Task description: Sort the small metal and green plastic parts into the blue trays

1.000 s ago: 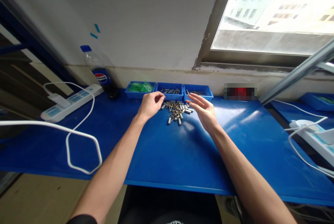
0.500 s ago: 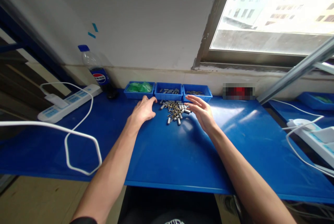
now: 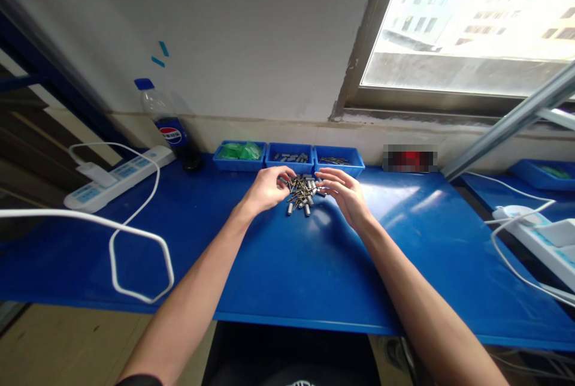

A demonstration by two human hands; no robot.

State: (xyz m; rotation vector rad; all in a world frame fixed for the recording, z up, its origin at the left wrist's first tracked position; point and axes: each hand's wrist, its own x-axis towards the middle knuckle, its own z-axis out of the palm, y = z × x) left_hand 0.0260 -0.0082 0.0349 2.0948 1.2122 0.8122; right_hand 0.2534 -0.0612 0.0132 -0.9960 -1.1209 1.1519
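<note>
A loose pile of brass-coloured screws and silver metal cylinders [image 3: 300, 192] lies on the blue table [image 3: 287, 272]. My left hand [image 3: 268, 188] is at the pile's left side, fingers curved and apart, fingertips touching or just over the nearest pieces. On the opposite side is my right hand [image 3: 347, 195], its fingers stretched toward the pile and nothing visibly held. Behind the pile three blue bins stand in a row: the left bin [image 3: 238, 165] has green plastic packets, the middle bin [image 3: 288, 166] grey metal pieces, the right bin [image 3: 340, 169] thin screw-like pieces.
A cola bottle [image 3: 173, 128] stands at the back left by a white power strip [image 3: 117, 179]. Its white cable [image 3: 139, 295] loops over the table's left part. On the right are a slanted metal bar [image 3: 507, 122], another power strip [image 3: 539, 236] and a blurred-out red object [image 3: 409, 159].
My left hand has moved right, from beside the left bin to the pile's left edge. My right hand has barely shifted and stays at the pile's right.
</note>
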